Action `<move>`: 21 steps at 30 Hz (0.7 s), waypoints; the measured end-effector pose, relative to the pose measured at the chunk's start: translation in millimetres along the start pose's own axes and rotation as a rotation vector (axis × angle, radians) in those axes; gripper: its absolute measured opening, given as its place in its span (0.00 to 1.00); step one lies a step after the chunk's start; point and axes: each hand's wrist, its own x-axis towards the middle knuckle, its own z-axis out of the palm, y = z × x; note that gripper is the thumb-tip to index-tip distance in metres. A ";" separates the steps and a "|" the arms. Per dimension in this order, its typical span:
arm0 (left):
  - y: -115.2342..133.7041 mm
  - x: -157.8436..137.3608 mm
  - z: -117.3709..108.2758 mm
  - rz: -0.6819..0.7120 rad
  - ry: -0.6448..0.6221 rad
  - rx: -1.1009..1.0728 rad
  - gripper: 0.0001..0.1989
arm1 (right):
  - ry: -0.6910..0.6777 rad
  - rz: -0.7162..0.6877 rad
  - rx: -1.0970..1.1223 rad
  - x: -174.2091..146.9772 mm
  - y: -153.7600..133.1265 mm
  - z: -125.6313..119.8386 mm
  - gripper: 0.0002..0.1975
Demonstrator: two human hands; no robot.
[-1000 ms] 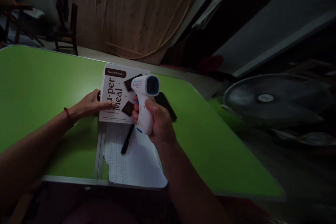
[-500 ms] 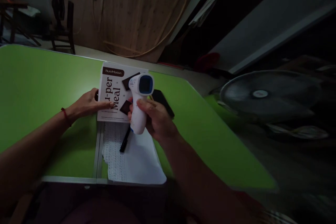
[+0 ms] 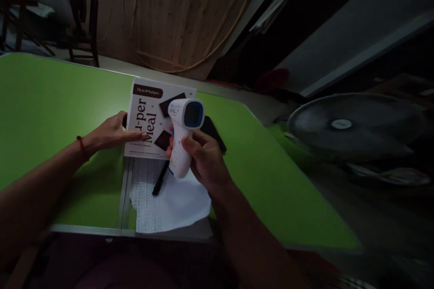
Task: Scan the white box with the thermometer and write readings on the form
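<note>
My left hand grips the left side of a white box printed "NutriMotion" and "Meal", thumb across its front and the other fingers behind its edge. In my right hand is a white infrared thermometer, held upright by its handle in front of the box's right part. Its dark, blue-rimmed screen faces me, and it hides some of the print. Below the box, a black pen lies on white paper with a patterned left strip. Behind my right hand, a dark phone-like object is partly covered.
The green table has a metal seam running toward me. To the right stands a round fan. A dark chair and a small wooden table are at the far left, near a wooden panel.
The thermometer and my right hand have shifted slightly right and down in view. The paper's near edge now looks curled or lifted. My left hand keeps its hold on the box.
</note>
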 end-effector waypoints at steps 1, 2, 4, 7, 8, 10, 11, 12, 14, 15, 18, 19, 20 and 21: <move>1.2 -0.1 -0.2 -0.014 -0.012 -0.013 0.32 | 0.004 -0.011 -0.027 -1.1 -1.2 -3.2 0.24; 2.3 -0.1 -0.4 -0.028 -0.027 -0.027 0.32 | 0.018 -0.027 -0.055 -2.4 -3.0 -8.1 0.24; 4.4 -0.4 -0.5 -0.030 -0.055 -0.061 0.32 | 0.085 -0.072 -0.120 -4.8 -7.8 -22.5 0.22; 7.1 -1.2 -0.6 -0.025 -0.072 -0.097 0.31 | 0.257 -0.081 -0.281 -6.0 -14.6 -47.1 0.21; 8.0 -1.6 -0.7 -0.028 -0.078 -0.107 0.31 | 0.299 -0.021 -0.374 -5.3 -15.6 -53.2 0.21; 9.8 -2.6 -1.3 -0.043 -0.090 -0.113 0.32 | 0.358 0.146 -0.604 -2.0 -14.2 -59.1 0.20; 10.6 -3.1 -1.8 -0.054 -0.092 -0.109 0.33 | 0.372 0.218 -0.726 0.3 -11.7 -58.8 0.19; 11.4 -3.6 -2.3 -0.066 -0.089 -0.101 0.33 | 0.378 0.266 -0.842 2.8 -8.1 -56.9 0.19; 12.3 -4.7 -3.2 -0.082 -0.075 -0.082 0.33 | 0.357 0.270 -1.024 7.4 1.1 -50.6 0.20; 12.5 -5.2 -3.5 -0.082 -0.069 -0.072 0.33 | 0.333 0.259 -1.090 8.9 6.0 -47.5 0.22; 11.7 -6.2 -4.1 -0.062 -0.065 -0.045 0.34 | 0.280 0.232 -1.248 8.8 18.1 -43.1 0.24; 11.0 -6.4 -4.2 -0.055 -0.056 -0.034 0.34 | 0.281 0.217 -1.294 7.4 20.6 -43.5 0.24; 10.0 -6.4 -4.5 -0.046 -0.043 -0.025 0.34 | 0.293 0.182 -1.335 5.6 22.5 -44.5 0.23; 8.9 -6.2 -5.1 -0.029 -0.027 -0.015 0.33 | 0.312 0.120 -1.369 3.6 23.7 -45.6 0.21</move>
